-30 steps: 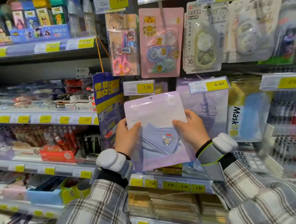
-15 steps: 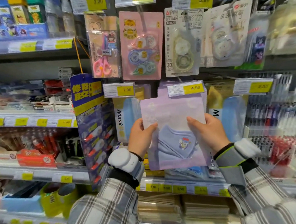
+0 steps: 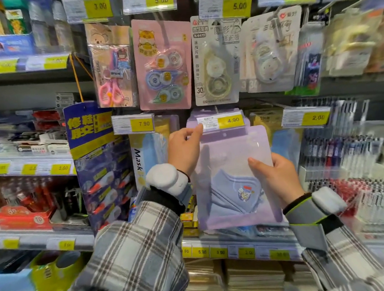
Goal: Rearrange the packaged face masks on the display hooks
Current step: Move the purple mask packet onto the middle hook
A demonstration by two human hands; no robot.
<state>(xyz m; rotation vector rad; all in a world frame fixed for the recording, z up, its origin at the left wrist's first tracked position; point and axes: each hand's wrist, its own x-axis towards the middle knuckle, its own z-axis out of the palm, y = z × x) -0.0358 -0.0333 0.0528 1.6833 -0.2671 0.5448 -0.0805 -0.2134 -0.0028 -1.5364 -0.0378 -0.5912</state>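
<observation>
My right hand (image 3: 277, 178) grips the lilac mask pack (image 3: 228, 163), left hand (image 3: 184, 150) touches the 4.90 tag (image 3: 221, 121), pinch unclear; I'd lift tag, then thread hang hole (image 3: 224, 134) onto the hidden hook.

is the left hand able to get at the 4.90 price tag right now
Likely yes: the left hand has its thumb at the left end of the 4.90 price tag, nothing between, while the right hand holds the mask pack below.
</observation>
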